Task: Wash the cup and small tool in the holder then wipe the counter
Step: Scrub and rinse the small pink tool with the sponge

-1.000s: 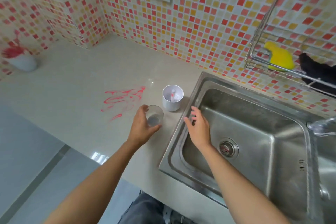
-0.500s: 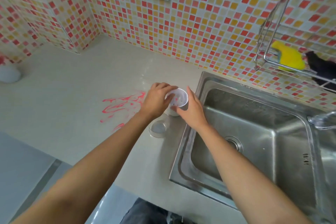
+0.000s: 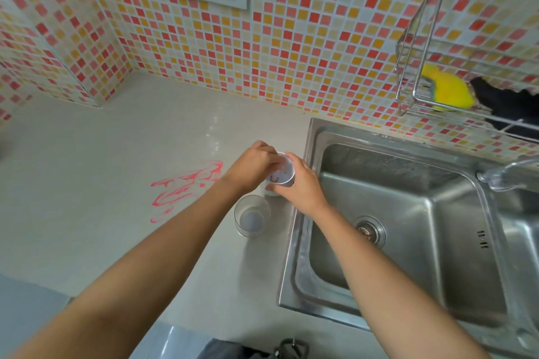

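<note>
The white holder [image 3: 282, 177] stands at the counter's edge by the sink, tipped a little toward me. My right hand [image 3: 302, 188] is wrapped around its right side. My left hand [image 3: 252, 167] is at the holder's left rim with its fingertips bunched together inside the opening. The small tool is hidden; I only see dark specks on the holder's inner floor. The clear cup [image 3: 252, 217] stands upright on the counter just in front of the holder, touching neither hand.
A red smear [image 3: 186, 186] marks the counter [image 3: 102, 183] left of the holder. The steel sink [image 3: 408, 242] lies to the right, with a tap [image 3: 507, 175]. A wall-mounted wire rack [image 3: 414, 96] holds a yellow sponge [image 3: 447, 87] and a black cloth [image 3: 504, 102].
My left hand let go of the clear cup, leaving it on the counter, and went to the holder's rim. My right hand moved from the sink edge onto the holder.
</note>
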